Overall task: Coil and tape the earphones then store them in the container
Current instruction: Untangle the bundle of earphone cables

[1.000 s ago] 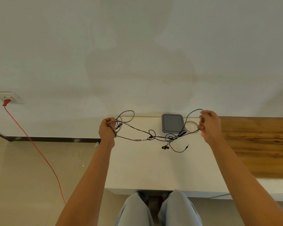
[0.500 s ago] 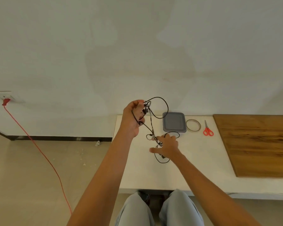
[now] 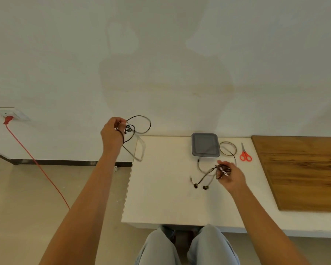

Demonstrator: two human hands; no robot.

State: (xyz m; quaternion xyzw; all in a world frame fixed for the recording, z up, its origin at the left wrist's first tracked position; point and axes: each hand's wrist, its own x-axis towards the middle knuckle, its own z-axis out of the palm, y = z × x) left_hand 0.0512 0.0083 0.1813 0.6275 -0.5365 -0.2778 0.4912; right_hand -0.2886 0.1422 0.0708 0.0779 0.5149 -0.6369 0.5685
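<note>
Over the white table (image 3: 161, 197), before the lidded grey container (image 3: 205, 144), the left hand (image 3: 111, 134) is gripping loose loops of the earphones (image 3: 195, 186) beyond the table's edge. The right hand (image 3: 231, 175) is pinching a tangled bunch (buds dangling). The likely risk: loops are knotting or slipping before the tape ring (image 3: 228, 148) gets used.

The earphones (image 3: 129, 129) are black, with their cable blurring to grey in places and one white-striped bit. The container (image 3: 205, 144) has a grey lid. The tape (image 3: 227, 148) is a dark, see-through ring. The scissors (image 3: 245, 156) have red handles. The table (image 3: 161, 197) is white and the board (image 3: 304, 173) is brown with darker wood grain. A red cord (image 3: 36, 165) leaves a white socket (image 3: 15, 114). The wall (image 3: 161, 54) is off-white with faint yellowish stains, the floor (image 3: 27, 197) is beige, and the trousers (image 3: 157, 247) are pale grey-blue.
</note>
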